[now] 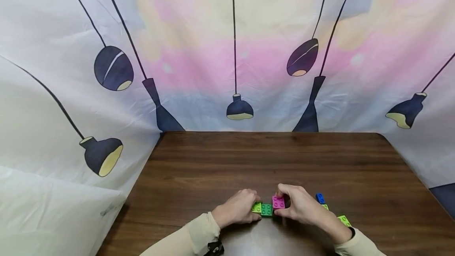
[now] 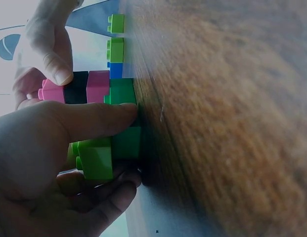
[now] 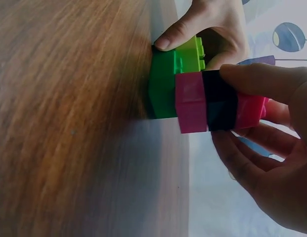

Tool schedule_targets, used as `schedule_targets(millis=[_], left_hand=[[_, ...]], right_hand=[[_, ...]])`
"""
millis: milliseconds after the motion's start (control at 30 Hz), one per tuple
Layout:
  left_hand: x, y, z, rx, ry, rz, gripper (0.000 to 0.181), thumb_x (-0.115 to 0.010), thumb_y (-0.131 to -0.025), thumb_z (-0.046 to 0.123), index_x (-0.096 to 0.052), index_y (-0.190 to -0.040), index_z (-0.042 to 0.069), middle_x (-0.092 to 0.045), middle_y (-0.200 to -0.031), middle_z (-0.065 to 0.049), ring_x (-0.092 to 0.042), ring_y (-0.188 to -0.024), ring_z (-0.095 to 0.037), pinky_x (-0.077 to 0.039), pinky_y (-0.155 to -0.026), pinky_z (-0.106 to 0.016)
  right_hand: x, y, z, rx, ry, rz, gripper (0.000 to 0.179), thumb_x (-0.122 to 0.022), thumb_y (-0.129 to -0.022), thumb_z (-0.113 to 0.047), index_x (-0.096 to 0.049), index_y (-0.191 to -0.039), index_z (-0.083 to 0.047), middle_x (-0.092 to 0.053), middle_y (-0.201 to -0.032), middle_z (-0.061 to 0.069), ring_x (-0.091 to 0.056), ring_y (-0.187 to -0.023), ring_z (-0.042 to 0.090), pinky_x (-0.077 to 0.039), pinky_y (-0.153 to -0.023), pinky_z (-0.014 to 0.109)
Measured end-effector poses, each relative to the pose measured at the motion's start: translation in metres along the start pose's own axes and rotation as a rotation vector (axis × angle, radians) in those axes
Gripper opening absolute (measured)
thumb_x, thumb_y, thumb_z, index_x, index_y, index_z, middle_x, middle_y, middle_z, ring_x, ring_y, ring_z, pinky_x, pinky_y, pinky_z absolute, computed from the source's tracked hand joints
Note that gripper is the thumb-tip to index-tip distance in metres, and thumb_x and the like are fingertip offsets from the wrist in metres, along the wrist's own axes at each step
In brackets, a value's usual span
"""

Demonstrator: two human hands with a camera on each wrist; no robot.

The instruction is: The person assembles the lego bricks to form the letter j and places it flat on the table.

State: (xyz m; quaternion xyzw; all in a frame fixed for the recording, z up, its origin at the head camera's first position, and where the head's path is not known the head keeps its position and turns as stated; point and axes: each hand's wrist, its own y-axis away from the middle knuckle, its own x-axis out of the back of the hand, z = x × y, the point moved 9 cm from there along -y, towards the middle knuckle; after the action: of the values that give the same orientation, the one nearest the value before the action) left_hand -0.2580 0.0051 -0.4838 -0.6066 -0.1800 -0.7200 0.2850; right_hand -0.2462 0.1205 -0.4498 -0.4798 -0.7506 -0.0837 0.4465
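Note:
In the head view my left hand [image 1: 239,208] grips a low green brick [image 1: 266,209] with a lime brick [image 1: 256,207] on its left end. Its thumb presses the green side in the left wrist view. To the right, my right hand [image 1: 300,204] pinches a stack of toy building bricks between thumb and fingers. The stack runs pink brick [image 3: 191,102], black brick [image 3: 221,101], then another pink brick [image 3: 248,109] on top. Its bottom end is at the green brick's right end; I cannot tell whether they are joined.
Beyond my right hand, a blue brick [image 1: 320,198] and lime bricks [image 1: 344,220] lie on the brown wooden table [image 1: 270,161], partly hidden by the hand and wrist. A cloth backdrop [image 1: 199,50] printed with lamps hangs behind the table's far edge.

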Motion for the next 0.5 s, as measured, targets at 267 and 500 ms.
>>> schedule_targets(millis=[267,500], left_hand=[[0.001,-0.002,-0.002,0.020,0.008,-0.020,0.033,-0.083,-0.076,0.032,-0.074,-0.101,0.013,-0.065,-0.087,0.007,-0.056,-0.076,-0.001,-0.046,-0.066,-0.013],[-0.001,-0.002,-0.003,0.014,0.021,0.002,0.034,-0.083,-0.075,0.032,-0.074,-0.102,0.013,-0.065,-0.086,0.007,-0.056,-0.076,-0.001,-0.047,-0.066,-0.013]], right_hand=[[0.007,0.003,-0.005,0.120,0.036,0.118,0.042,-0.090,-0.066,-0.016,-0.053,-0.085,-0.022,-0.060,-0.088,-0.013,-0.054,-0.076,-0.001,-0.051,-0.060,0.022],[0.011,0.004,-0.015,0.235,0.104,0.136,0.043,-0.091,-0.065,-0.019,-0.056,-0.090,-0.019,-0.059,-0.089,-0.012,-0.055,-0.079,0.000,-0.052,-0.063,0.025]])
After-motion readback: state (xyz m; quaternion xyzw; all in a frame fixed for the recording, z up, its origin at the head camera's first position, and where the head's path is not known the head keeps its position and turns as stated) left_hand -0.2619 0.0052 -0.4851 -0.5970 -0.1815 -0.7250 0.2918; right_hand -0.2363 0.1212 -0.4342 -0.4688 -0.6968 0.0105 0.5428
